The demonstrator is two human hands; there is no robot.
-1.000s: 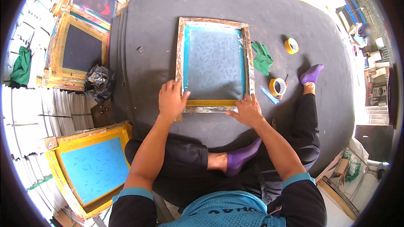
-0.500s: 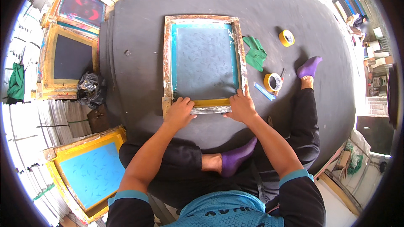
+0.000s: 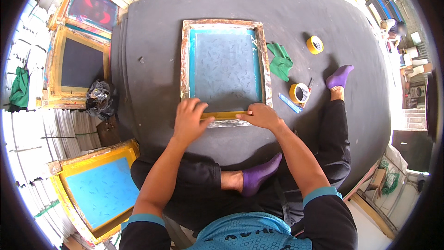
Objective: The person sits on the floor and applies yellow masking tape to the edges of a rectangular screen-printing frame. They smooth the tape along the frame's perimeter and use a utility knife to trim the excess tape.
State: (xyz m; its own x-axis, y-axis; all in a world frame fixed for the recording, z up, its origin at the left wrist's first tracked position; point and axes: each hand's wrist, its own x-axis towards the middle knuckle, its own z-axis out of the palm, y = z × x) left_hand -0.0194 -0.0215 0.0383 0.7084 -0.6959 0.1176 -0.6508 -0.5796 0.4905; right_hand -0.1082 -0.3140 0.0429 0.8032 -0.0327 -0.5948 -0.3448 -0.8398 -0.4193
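A silk-screen printing frame (image 3: 268, 81) of worn, paint-stained wood lies flat in front of me, its mesh (image 3: 225, 67) blue-grey with small dark marks. A strip of yellow tape (image 3: 224, 115) runs along the inside of its near bar. My left hand (image 3: 189, 119) is over the near left corner, fingers apart, its thumb pointing right towards the tape. At the near right corner, my right hand (image 3: 262, 115) has its fingers curled over the frame. Its thumb reaches left onto the tape's right part. The hands hide both near corners.
Right of the frame are a green cloth (image 3: 280, 61), two yellow tape rolls (image 3: 315, 45), a blue strip (image 3: 290, 103) and a dark slim tool. More screens (image 3: 99, 192) and white stacks stand at left, beside a black plastic bag (image 3: 100, 100). Another person (image 3: 393, 28) sits far right.
My left hand has loosened from the near bar and its fingers have spread. My right hand has shifted slightly left, its thumb now reaching along the tape. The frame appears slightly lower in view.
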